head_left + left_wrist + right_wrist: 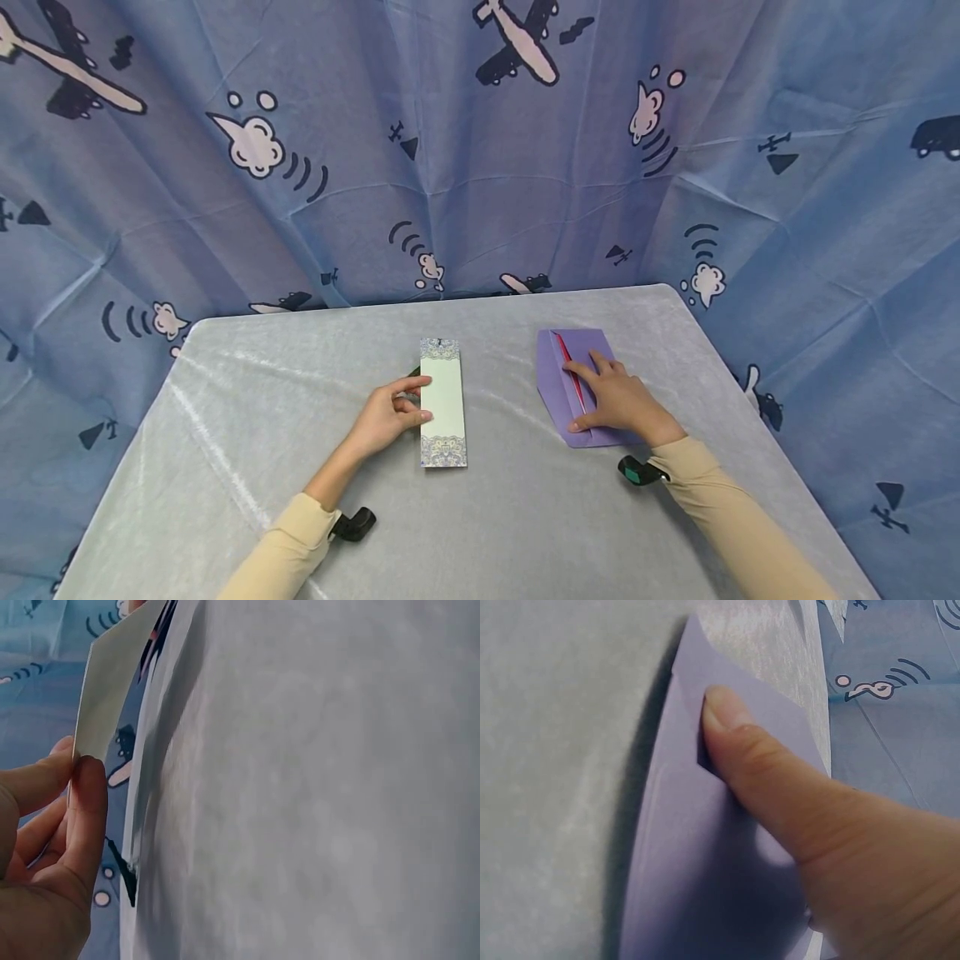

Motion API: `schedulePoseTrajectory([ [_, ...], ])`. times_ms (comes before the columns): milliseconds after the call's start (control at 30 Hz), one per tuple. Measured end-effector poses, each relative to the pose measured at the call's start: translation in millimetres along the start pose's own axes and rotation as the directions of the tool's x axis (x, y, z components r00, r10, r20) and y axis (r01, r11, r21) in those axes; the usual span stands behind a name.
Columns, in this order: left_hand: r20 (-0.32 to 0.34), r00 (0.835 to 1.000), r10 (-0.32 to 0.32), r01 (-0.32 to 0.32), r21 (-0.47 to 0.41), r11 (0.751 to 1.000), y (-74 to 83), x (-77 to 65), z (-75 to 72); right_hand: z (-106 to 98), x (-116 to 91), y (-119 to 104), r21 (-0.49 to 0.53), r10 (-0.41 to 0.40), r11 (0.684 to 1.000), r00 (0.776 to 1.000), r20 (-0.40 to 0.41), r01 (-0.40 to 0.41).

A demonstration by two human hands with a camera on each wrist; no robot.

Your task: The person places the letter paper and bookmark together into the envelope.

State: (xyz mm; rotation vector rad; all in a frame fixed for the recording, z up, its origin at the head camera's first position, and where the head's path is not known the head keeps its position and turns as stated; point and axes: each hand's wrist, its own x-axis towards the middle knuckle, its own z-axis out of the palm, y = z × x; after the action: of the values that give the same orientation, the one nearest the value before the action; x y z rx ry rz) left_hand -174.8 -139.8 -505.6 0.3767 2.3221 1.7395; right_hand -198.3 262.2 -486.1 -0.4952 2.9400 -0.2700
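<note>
My left hand pinches the left edge of a bookmark, a long pale green card with ornate bands at both ends. In the left wrist view the thumb and fingers grip the card's edge, and a dark, thin piece shows beyond the hand. On the right of the table lies a purple envelope, its pocket gaping slightly with something red inside. My right hand holds this envelope, thumb and bent fingers at the pocket opening. The palm hides part of it.
Both things are over a table with a pale grey cloth. Behind it hangs a blue curtain printed with planes. Each wrist carries a small black camera, the left one and the right one.
</note>
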Motion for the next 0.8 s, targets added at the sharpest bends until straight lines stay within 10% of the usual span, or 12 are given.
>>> schedulePoseTrajectory([
  [567, 0.069, 0.997, 0.033, -0.035, 0.022, 0.999, 47.1, 3.0, 29.0, 1, 1, 0, -0.004, 0.004, 1.000, 1.000, 0.007, -0.004],
  [800, 0.092, 0.995, 0.040, -0.042, 0.017, 0.999, 40.4, 13.4, 44.1, 1, 0, 0, 0.000, 0.002, 1.000, 1.000, -0.003, -0.002],
])
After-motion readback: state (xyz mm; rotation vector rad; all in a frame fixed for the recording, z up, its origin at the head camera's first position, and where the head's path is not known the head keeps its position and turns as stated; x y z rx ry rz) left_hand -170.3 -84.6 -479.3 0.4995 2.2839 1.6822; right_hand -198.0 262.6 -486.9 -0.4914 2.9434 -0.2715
